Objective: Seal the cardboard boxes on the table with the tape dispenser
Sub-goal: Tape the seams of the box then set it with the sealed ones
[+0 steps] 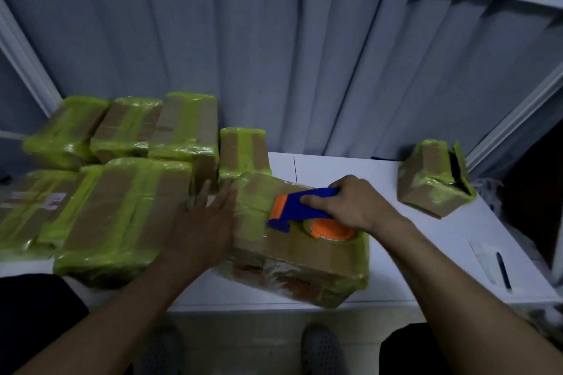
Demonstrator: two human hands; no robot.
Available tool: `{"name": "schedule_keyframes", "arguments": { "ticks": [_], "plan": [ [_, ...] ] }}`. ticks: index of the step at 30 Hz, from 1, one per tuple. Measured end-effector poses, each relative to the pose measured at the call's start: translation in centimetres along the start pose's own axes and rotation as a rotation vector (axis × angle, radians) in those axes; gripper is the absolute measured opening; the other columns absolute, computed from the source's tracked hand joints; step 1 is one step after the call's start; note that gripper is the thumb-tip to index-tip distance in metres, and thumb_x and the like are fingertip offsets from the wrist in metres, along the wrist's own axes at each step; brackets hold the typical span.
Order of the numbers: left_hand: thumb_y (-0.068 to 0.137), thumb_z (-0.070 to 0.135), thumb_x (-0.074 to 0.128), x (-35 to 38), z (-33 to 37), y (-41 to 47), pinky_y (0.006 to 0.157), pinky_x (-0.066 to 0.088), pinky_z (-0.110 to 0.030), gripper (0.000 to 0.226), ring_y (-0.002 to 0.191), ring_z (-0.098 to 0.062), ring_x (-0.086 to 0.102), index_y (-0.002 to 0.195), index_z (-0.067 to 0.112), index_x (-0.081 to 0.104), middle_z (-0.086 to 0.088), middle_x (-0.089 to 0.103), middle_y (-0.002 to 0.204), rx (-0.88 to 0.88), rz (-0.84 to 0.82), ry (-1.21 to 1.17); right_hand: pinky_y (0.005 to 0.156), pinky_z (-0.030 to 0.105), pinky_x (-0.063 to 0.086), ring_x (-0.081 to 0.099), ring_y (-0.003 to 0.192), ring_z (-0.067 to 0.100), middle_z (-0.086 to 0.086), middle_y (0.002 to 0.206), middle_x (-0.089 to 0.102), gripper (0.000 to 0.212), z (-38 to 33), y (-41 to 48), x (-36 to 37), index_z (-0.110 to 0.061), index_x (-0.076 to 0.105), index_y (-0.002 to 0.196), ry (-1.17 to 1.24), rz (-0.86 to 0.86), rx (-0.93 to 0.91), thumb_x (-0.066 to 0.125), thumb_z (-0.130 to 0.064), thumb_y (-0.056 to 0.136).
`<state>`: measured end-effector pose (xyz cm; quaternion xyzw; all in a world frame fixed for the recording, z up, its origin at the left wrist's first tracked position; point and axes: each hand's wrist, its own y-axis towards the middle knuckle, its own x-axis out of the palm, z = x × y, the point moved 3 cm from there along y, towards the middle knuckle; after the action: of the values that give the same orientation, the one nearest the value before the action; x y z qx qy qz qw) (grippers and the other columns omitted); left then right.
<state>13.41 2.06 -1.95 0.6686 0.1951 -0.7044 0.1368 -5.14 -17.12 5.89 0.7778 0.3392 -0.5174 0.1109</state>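
Nothing legible shows. A white label (53,200) with red marks lies on the far-left brown cardboard box wrapped in yellow-green tape (21,222), too blurred to read. The reddish print (254,271) on the front side of the middle cardboard box (304,250) is equally unreadable.

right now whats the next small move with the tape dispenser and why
Probably draw the tape dispenser rightward along the box top: the right hand grips its handle, bare cardboard lies beside its roll, and the open left hand lies flat at the box's left end.

Blue-orange tape dispenser (304,213) rests on green-taped cardboard box (304,253) — table's front.
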Motion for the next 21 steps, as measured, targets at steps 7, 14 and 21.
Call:
{"name": "schedule_keyframes", "arguments": {
  "ticks": [7,14,21],
  "plan": [
    [0.088,0.050,0.010,-0.7,0.1,-0.1,0.118,0.020,-0.055,0.074,0.153,-0.020,0.000,0.158,0.027,0.014,0.009,0.006,0.166,0.065,0.085,-0.081,0.054,0.026,0.043,0.062,0.064,0.015,0.002,0.071,0.066,0.062,-1.0,0.4,1.1,-0.012,0.070,0.081,-0.005,-0.003,0.009,0.068,-0.074,0.078],
    [0.089,0.073,-0.010,1.0,2.9,0.4,0.122,0.001,-0.036,0.097,0.153,-0.021,0.001,0.158,0.011,0.019,-0.006,0.013,0.165,0.198,0.093,-0.017,0.058,0.031,0.049,0.065,0.066,0.018,0.005,0.073,0.069,0.065,-0.6,0.4,1.6,-0.012,0.071,0.081,-0.005,0.023,-0.014,0.065,-0.076,0.079],
    [0.086,0.081,-0.003,1.2,3.3,0.2,0.123,0.002,-0.037,0.100,0.153,-0.020,-0.002,0.158,0.015,0.016,-0.005,0.010,0.166,0.180,0.133,-0.063,0.062,0.025,0.044,0.065,0.069,0.014,0.000,0.076,0.068,0.054,-0.4,-0.7,0.9,-0.015,0.066,0.085,0.238,-0.022,-0.038,0.063,-0.069,0.088]
  ]
}}
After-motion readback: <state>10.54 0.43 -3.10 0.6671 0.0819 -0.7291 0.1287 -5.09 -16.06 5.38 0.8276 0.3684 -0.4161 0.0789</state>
